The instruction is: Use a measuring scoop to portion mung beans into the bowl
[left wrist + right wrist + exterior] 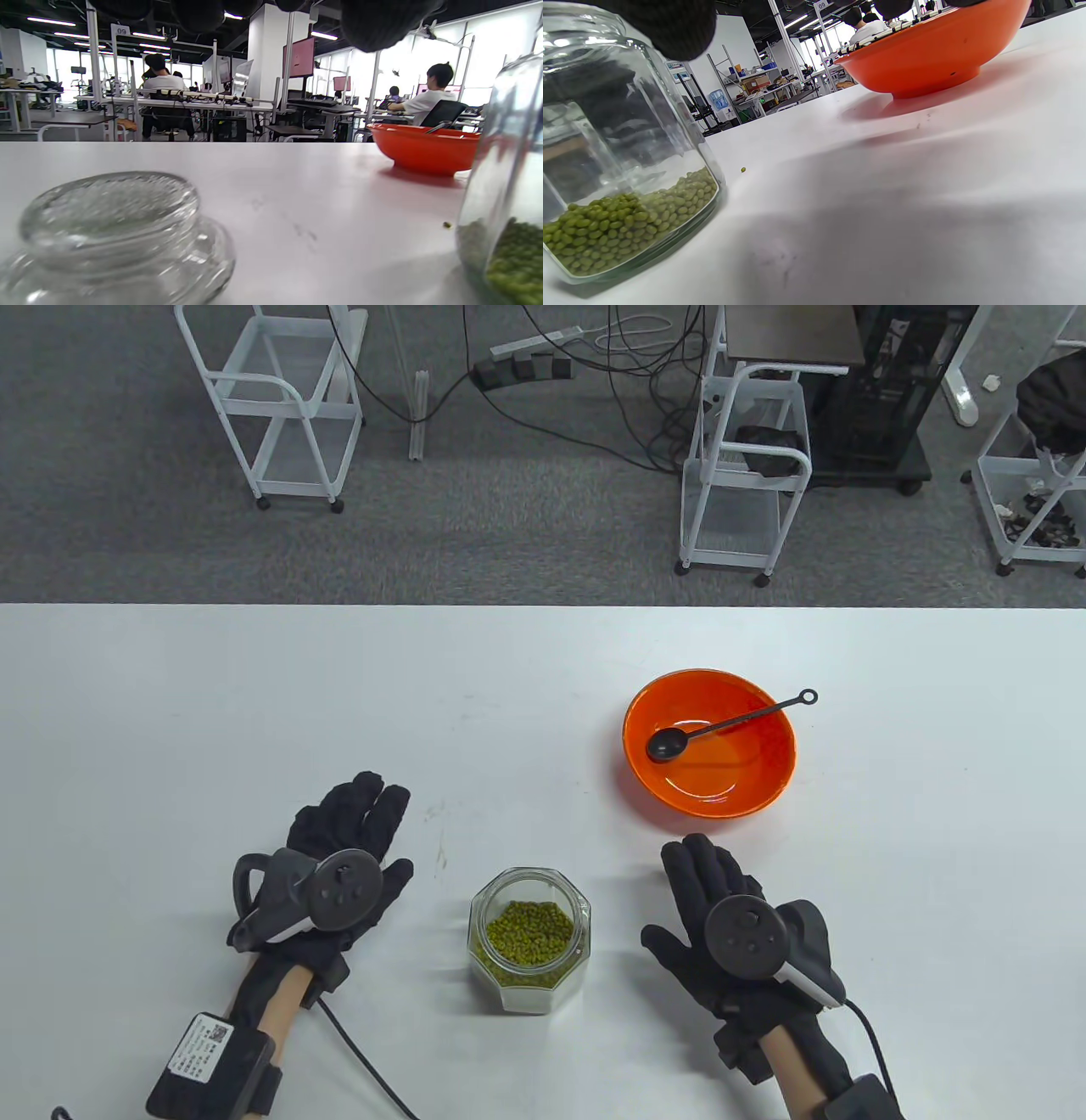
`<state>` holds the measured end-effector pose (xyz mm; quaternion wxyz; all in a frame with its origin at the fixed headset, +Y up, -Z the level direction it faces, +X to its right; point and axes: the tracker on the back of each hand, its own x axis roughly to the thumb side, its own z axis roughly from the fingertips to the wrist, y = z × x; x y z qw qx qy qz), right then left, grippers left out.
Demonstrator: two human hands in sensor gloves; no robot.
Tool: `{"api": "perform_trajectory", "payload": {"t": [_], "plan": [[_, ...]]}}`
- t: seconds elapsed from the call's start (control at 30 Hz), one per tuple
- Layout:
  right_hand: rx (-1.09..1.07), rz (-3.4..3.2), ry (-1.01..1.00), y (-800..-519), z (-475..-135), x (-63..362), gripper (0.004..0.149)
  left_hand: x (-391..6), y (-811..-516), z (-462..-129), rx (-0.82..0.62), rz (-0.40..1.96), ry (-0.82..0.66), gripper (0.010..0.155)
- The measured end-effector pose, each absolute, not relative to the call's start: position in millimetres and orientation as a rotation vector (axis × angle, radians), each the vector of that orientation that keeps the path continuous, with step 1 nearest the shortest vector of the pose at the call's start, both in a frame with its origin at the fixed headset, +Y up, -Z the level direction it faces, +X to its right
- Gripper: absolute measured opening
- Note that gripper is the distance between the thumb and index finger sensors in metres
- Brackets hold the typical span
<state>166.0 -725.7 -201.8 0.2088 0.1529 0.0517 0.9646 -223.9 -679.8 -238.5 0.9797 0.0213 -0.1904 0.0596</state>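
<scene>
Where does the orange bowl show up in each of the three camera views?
Table view: orange bowl right of centre, black scoop resting inside.
Left wrist view: far right, mid-height.
Right wrist view: top right.
Shared landmark: glass jar of mung beans, beside the bowl in all three.

open jar (529, 940) between hands, bowl (768, 780) beyond — table (254, 695) open

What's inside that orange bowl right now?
Only a black scoop: its cup sits inside the bowl, its handle leans over the far right rim. No beans show in the bowl. What lies under the scoop's cup is hidden.
</scene>
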Motion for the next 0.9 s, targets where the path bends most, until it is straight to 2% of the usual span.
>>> {"api": "perform_trajectory", "payload": {"t": [0.27,0.6,0.9], "plan": [[0.42,2.677,0.089,-725,-201,167,0.091,-198,-670,-218,0.083,0.163,-0.444,0.079],[0.478,2.661,0.01,-724,-195,161,0.09,-198,-704,-196,0.133,0.303,-0.452,0.079],[0.508,2.646,-0.09,-720,-189,153,0.089,-199,-708,-184,0.086,0.288,-0.479,0.081]]}}
